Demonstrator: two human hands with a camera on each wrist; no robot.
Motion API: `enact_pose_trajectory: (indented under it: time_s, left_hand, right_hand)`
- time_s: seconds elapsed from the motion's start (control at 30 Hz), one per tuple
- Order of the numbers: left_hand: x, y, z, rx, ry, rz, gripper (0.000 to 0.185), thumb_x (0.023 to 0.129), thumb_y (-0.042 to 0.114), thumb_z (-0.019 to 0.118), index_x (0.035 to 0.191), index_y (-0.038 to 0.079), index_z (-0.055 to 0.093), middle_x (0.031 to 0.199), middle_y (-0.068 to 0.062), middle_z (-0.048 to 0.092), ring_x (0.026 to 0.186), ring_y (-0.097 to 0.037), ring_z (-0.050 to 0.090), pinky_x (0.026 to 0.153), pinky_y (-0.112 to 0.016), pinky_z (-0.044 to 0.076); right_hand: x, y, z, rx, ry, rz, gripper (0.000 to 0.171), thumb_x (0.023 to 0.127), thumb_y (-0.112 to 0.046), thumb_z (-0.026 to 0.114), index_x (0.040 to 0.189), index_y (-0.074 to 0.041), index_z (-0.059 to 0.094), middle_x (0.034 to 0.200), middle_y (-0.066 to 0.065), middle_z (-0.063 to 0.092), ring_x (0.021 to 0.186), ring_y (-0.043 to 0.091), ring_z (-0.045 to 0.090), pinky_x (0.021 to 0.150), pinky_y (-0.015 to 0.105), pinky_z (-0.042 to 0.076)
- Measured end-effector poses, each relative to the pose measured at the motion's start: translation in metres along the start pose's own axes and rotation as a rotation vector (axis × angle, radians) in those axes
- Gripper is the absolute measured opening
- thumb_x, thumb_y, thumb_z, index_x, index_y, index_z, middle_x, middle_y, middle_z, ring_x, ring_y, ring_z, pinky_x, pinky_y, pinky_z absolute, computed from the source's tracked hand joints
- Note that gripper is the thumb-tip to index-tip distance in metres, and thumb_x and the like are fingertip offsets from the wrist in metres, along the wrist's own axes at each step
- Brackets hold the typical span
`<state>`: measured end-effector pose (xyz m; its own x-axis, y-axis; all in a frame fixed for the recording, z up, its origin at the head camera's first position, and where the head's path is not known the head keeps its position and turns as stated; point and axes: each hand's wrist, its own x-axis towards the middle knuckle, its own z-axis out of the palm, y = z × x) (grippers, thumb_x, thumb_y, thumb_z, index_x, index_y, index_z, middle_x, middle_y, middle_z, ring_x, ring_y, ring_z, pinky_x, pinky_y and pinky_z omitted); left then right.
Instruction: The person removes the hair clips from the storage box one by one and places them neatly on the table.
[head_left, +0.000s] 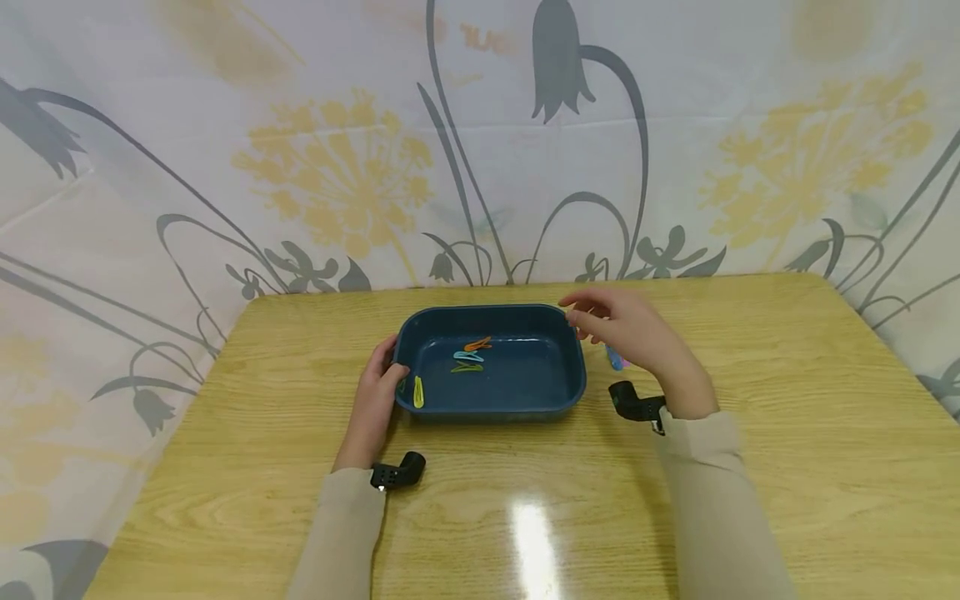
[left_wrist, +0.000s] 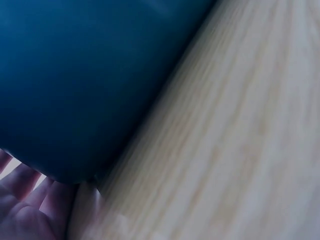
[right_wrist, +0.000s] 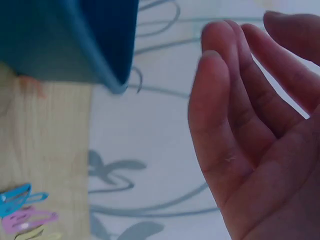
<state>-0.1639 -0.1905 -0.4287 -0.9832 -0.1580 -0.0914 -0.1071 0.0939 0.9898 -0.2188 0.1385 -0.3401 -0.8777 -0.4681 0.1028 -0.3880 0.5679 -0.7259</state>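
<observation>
A dark blue plastic bin (head_left: 495, 412) sits on the wooden table, its wall (left_wrist: 90, 80) filling much of the left wrist view. My left hand (head_left: 375, 398) grips its left end, thumb over the rim and fingers along the outside. Several snap hair clips lie inside: an orange clip (head_left: 477, 343), a light blue clip (head_left: 468, 356), an olive clip (head_left: 467, 367) and a yellow clip (head_left: 418, 392) among them. Above the far right corner hovers my right hand (head_left: 626, 325), fingers loosely bent and holding nothing; the right wrist view shows them apart from the bin.
Outside the bin's right end, partly hidden by my right hand, lie a blue hair clip (right_wrist: 20, 197), a pink clip (right_wrist: 30, 219) and a pale yellow clip (right_wrist: 37, 235). The wooden table (head_left: 247, 467) ends at a flower-patterned cloth (head_left: 480, 167) behind it.
</observation>
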Motion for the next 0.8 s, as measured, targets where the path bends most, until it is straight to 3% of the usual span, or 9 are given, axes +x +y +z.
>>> enact_pose_trajectory:
  time_s: [0.2,0.4,0.53,0.67,0.8]
  left_hand:
    - [-0.001,-0.002,-0.001,0.012,0.0,-0.011,0.051,0.09,0.011,0.043,0.139,0.02,0.037,0.142,0.001,0.038,0.129,-0.015,0.034,0.108,-0.037,0.023]
    - [0.0,-0.002,0.0,0.006,0.002,0.0,0.051,0.089,0.01,0.043,0.139,0.02,0.037,0.142,0.0,0.038,0.129,-0.016,0.033,0.108,-0.039,0.024]
    - [0.0,-0.001,0.001,0.0,0.006,-0.003,0.051,0.088,0.011,0.044,0.138,0.02,0.038,0.141,0.0,0.038,0.129,-0.017,0.034,0.107,-0.039,0.025]
    - [0.001,-0.001,0.002,-0.008,0.007,-0.007,0.051,0.088,0.012,0.044,0.138,0.02,0.038,0.141,0.001,0.039,0.129,-0.016,0.034,0.108,-0.038,0.024]
    - [0.003,-0.003,0.001,-0.025,0.01,0.003,0.05,0.088,0.01,0.044,0.137,0.018,0.039,0.141,0.0,0.04,0.128,-0.016,0.035,0.108,-0.038,0.024]
  right_hand:
    - [0.008,-0.024,0.019,-0.063,-0.16,-0.045,0.031,0.092,-0.034,0.051,0.12,-0.021,0.056,0.101,-0.003,0.064,0.081,0.014,0.06,0.072,0.032,0.047]
    - [0.029,-0.043,0.037,-0.164,-0.391,-0.062,0.027,0.093,-0.029,0.052,0.119,-0.025,0.057,0.09,-0.006,0.064,0.077,0.013,0.058,0.069,0.031,0.045]
    - [0.042,-0.055,0.044,-0.242,-0.567,-0.098,0.029,0.093,-0.026,0.052,0.121,-0.023,0.056,0.09,-0.004,0.062,0.076,0.012,0.059,0.069,0.029,0.045]
    - [0.053,-0.062,0.052,-0.292,-0.682,-0.112,0.034,0.092,-0.02,0.053,0.126,-0.017,0.054,0.097,-0.002,0.062,0.079,0.013,0.061,0.072,0.029,0.046]
    - [0.063,-0.063,0.066,-0.277,-0.784,-0.058,0.034,0.092,-0.016,0.053,0.126,-0.015,0.055,0.1,-0.001,0.061,0.081,0.016,0.062,0.072,0.029,0.049]
